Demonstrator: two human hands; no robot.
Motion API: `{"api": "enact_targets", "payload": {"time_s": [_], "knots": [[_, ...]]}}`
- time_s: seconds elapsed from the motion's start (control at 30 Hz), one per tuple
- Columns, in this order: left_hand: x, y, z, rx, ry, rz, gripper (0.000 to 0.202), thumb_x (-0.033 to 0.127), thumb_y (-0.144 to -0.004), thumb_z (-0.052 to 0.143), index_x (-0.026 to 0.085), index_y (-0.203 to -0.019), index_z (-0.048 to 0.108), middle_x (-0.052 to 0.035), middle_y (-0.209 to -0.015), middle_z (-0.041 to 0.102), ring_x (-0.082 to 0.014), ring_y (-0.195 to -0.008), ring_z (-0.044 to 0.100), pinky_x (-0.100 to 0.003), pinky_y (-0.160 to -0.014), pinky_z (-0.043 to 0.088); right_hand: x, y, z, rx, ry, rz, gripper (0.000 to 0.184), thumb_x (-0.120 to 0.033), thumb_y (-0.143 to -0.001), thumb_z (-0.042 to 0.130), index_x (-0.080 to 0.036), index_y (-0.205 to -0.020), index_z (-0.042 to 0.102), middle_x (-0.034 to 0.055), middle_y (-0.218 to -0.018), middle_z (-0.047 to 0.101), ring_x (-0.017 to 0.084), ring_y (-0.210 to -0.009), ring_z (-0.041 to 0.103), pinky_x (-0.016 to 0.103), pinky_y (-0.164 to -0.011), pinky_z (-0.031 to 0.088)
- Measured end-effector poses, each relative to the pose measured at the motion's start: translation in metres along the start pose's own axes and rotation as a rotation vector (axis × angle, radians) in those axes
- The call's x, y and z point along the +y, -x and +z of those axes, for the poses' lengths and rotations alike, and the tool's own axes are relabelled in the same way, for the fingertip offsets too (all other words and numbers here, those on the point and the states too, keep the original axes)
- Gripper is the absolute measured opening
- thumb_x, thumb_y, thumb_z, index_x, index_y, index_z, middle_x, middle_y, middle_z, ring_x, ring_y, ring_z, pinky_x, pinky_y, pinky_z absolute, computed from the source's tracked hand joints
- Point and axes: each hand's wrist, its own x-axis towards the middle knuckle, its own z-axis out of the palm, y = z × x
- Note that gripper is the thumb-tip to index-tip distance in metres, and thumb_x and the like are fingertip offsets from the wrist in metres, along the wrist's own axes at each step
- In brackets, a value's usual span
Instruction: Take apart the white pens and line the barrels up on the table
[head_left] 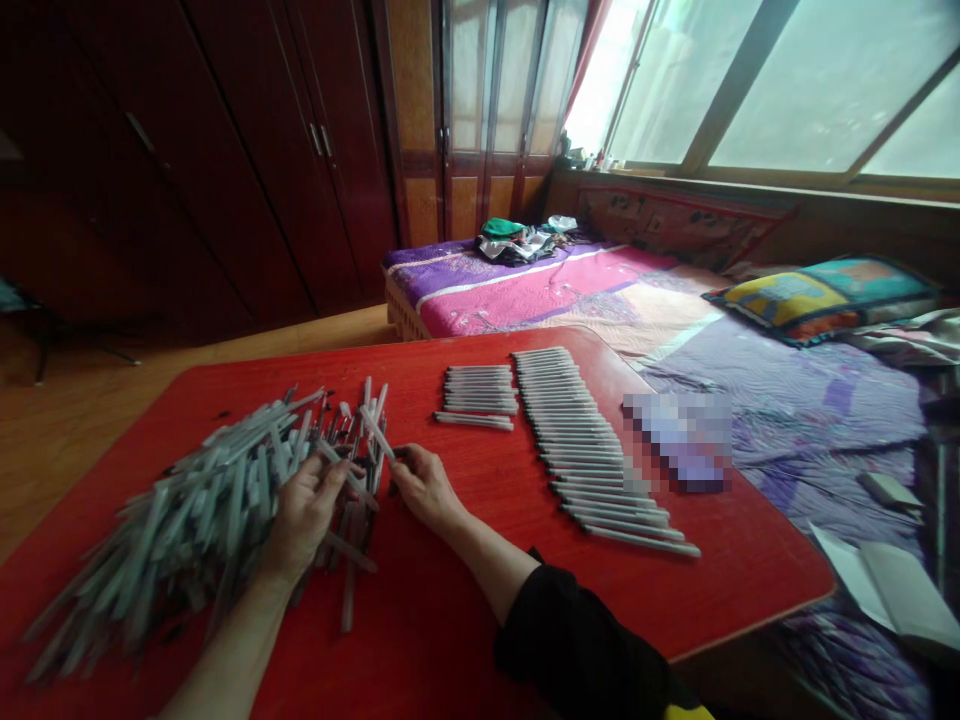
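Observation:
My left hand (307, 505) is closed on a slim, whitish pen-like tube (358, 483), pinched between thumb and fingers over the edge of a loose heap. Just to its right, my right hand (424, 487) grips the end of another whitish tube (376, 430), which slants up and away to the left. The big heap of similar tubes (180, 530) lies tangled under and left of my left hand. Beyond my right hand sit a short row of tubes (478, 390) and a longer row (585, 440), laid side by side with dark ends facing left.
Everything rests on a red table (450, 640) with rounded corners. A pixelated purple item (679, 440) lies near its right edge. Behind stands a bed (517, 290) with a colourful quilt, a pillow (810, 295) and a pile of clothes (517, 243). Dark wardrobes (247, 150) line the left.

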Motion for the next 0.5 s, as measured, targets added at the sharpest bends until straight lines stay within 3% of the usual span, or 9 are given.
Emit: {"api": "enact_targets", "payload": {"time_s": [0.03, 0.27, 0.5], "knots": [[0.0002, -0.0002, 0.0004, -0.069, -0.02, 0.025, 0.028, 0.039, -0.069, 0.066, 0.016, -0.084, 0.063, 0.0005, -0.061, 0.06, -0.0116, -0.053, 0.053, -0.019, -0.051, 0.042, 0.0009, -0.0012, 0.0, -0.006, -0.053, 0.034, 0.014, -0.024, -0.076, 0.047, -0.015, -0.079, 0.057, -0.0029, -0.054, 0.054, 0.008, -0.045, 0.045, 0.016, -0.041, 0.035], [0.0015, -0.0014, 0.0009, -0.219, -0.026, 0.071, 0.026, 0.036, -0.074, 0.062, 0.015, -0.09, 0.063, -0.0026, -0.069, 0.064, -0.0139, -0.061, 0.058, -0.021, -0.059, 0.044, -0.002, -0.0051, -0.0039, -0.01, -0.292, 0.142, 0.012, -0.024, -0.069, 0.047, -0.015, -0.074, 0.054, -0.0021, -0.053, 0.058, 0.008, -0.039, 0.048, 0.017, -0.04, 0.038], [0.0037, -0.0013, 0.0003, -0.241, 0.042, 0.075, 0.032, 0.036, -0.074, 0.062, 0.016, -0.098, 0.061, -0.004, -0.075, 0.066, -0.0155, -0.067, 0.06, -0.023, -0.061, 0.045, -0.006, -0.0053, -0.0037, 0.003, -0.273, 0.175, 0.023, -0.038, -0.07, 0.054, -0.015, -0.069, 0.056, 0.0001, -0.052, 0.059, 0.01, -0.039, 0.049, 0.021, -0.039, 0.037]]}}
